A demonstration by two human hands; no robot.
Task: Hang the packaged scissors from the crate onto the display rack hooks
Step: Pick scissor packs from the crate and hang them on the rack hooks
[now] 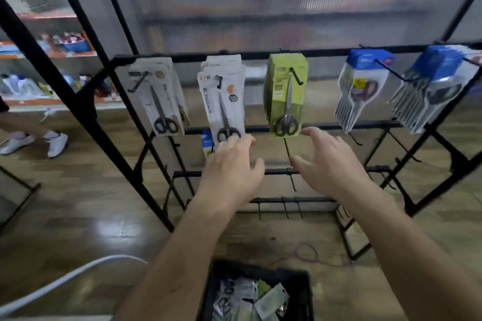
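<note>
Display rack (260, 55): black metal frame, standing on a wood floor (78, 203). Its top bar carries five hooks loaded with packaged scissors. Left to right:
- two stacks of white packs (159, 96)
- one stack of green packs (285, 96)
- two stacks of blue-topped packs (362, 86)

Lower bars carry further hooks (287, 150).

Crate (300, 292): black, on the floor at the bottom of the view, directly below the arms. It holds loose scissor packs (250, 297), white and green, lying jumbled.

Left hand (232, 164): raised; grip apart, fingers spread, nothing held. Fingertips are at the lower edge of the second white stack; contact cannot be told.

Right hand (328, 161): grip apart, fingers relaxed, nothing held, just below the green stack.

Small blue pack (208, 143): hangs on the second bar, partly hidden by the left hand.

Purple cord (307, 255): lies on the floor near the rack foot.
</note>
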